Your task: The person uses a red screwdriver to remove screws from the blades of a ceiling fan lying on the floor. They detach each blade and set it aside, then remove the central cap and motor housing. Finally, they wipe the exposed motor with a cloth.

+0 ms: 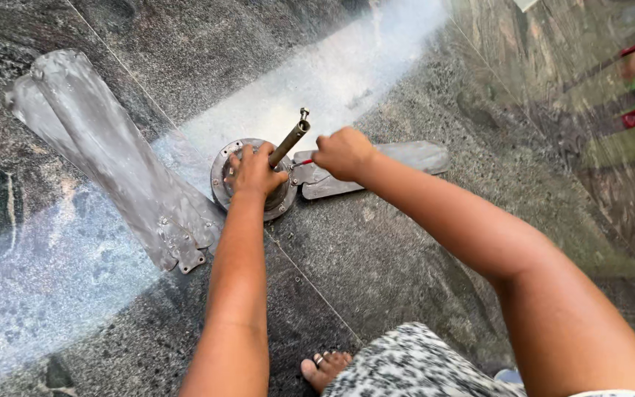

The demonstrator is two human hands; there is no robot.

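Head view: both hands (255,170) on fan motor (253,180)

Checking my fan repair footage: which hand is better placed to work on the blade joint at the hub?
Probably right: the right hand sits on the blade joint, seemingly holding a red-tipped tool; the left hand rests on the hub.

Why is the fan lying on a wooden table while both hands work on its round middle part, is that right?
Not quite. The head view shows the fan lying on a dark stone floor, not a wooden table. The left hand and right hand are at its middle.
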